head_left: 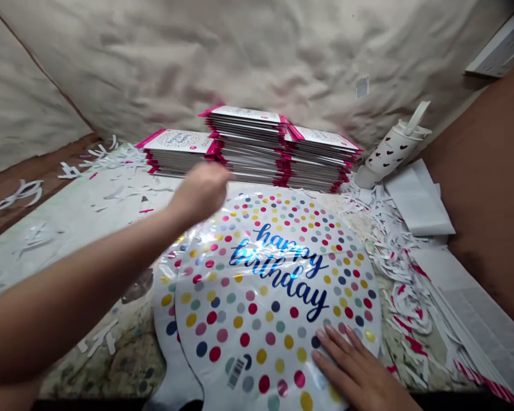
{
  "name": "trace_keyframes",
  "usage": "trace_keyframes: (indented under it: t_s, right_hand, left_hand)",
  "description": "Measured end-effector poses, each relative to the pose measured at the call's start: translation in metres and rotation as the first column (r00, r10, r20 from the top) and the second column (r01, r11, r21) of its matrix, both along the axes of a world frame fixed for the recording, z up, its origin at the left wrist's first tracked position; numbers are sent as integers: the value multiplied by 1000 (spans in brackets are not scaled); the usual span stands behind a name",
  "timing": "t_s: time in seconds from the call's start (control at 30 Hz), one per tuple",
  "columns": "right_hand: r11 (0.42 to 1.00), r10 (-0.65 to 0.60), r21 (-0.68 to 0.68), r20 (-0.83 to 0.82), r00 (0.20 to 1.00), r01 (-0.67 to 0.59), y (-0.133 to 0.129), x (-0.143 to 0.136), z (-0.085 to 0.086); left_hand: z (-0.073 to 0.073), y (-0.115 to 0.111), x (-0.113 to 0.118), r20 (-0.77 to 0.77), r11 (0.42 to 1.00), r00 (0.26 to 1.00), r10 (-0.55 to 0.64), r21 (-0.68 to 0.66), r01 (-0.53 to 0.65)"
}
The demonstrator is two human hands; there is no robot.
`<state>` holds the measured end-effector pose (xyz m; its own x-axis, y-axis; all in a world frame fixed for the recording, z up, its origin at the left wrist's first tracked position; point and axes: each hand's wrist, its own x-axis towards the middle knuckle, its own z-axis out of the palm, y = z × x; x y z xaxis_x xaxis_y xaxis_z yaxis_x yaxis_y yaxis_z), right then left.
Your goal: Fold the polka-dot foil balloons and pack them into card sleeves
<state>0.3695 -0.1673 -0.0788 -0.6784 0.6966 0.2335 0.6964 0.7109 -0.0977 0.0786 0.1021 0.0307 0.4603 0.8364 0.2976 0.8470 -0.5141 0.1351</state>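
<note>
1. The dotted balloon (278, 297) lies flat at the near middle of the table (89, 228), lettering up; a second balloon (166, 308) shows beneath its left edge; lining up the two rims before any press or fold seems wise, as the glossy film probably slides and creases easily.
2. The right hand (355, 365) rests on the lower right of the print, fingers slightly apart; light, even pressure there should steady the film without wrinkling it.
3. The left hand (208, 191) is blurred above the far left edge, fingers curled together; whether they pinch anything, I cannot tell; smoothing is best done from the middle outward, with a flat palm.
4. Beyond stand the packet stacks (246, 137); a low wrist could knock them.
5. Paper shreds (388, 257) lie along the right side, near the tumbler (392, 154); any strays are best brushed off the film.
</note>
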Motion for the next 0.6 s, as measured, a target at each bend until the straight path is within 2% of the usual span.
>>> trace_keyframes:
  t_s: [0.03, 0.07, 0.1, 0.13, 0.17, 0.23, 0.3, 0.37, 0.4, 0.43, 0.47, 0.53, 0.57, 0.6]
  right_hand:
    - [999, -7, -40, -45, 999, 5, -1, -1, 3]
    - [996, -40, -88, -89, 995, 33, -2, -3, 8]
    - [988, -87, -135, -126, 988, 70, -2, -4, 12]
    - [979, -138, -173, -154, 978, 111, -2, -7, 15]
    - [970, -178, -196, -183, 967, 141, -3, -9, 18]
    - [963, -209, -221, -239, 948, 156, -6, -15, 19]
    - [952, -221, -267, -265, 939, 149, -9, -19, 17]
    - [929, -241, -343, -267, 933, 141, -11, -19, 15]
    - [910, -255, -392, -264, 930, 138, -11, -17, 17]
    - [885, -269, -447, -260, 927, 131, -10, -14, 19]
    - [854, -282, -506, -258, 924, 119, -8, -11, 24]
    - [776, -304, -624, -250, 919, 87, -2, -8, 37]
    - [736, -314, -673, -239, 919, 76, 2, -8, 44]
    - [703, -324, -707, -219, 920, 79, 6, -11, 51]
  left_hand:
    - [-5, -41, 8, -9, 952, 977, -215, -225, 208]
    - [-12, -82, 14, 10, 864, 927, -375, -359, 354]
    - [-20, -120, 19, 53, 773, 872, -487, -438, 459]
    - [-27, -153, 22, 126, 637, 794, -595, -529, 561]
    - [-35, -179, 24, 155, 601, 774, -614, -545, 585]
    - [-48, -211, 26, 163, 575, 767, -621, -571, 586]
    - [-56, -219, 26, 150, 597, 791, -593, -577, 557]
    - [-61, -212, 27, 173, 597, 826, -536, -613, 517]
    - [-62, -205, 27, 198, 580, 855, -478, -660, 477]
    - [-62, -196, 27, 226, 533, 888, -401, -731, 427]
    - [-63, -188, 27, 249, 449, 917, -312, -812, 373]
    - [-62, -170, 30, 263, 232, 953, -148, -928, 292]
    - [-61, -163, 32, 267, 147, 959, -100, -949, 280]
    - [-59, -158, 35, 272, 101, 959, -76, -955, 278]
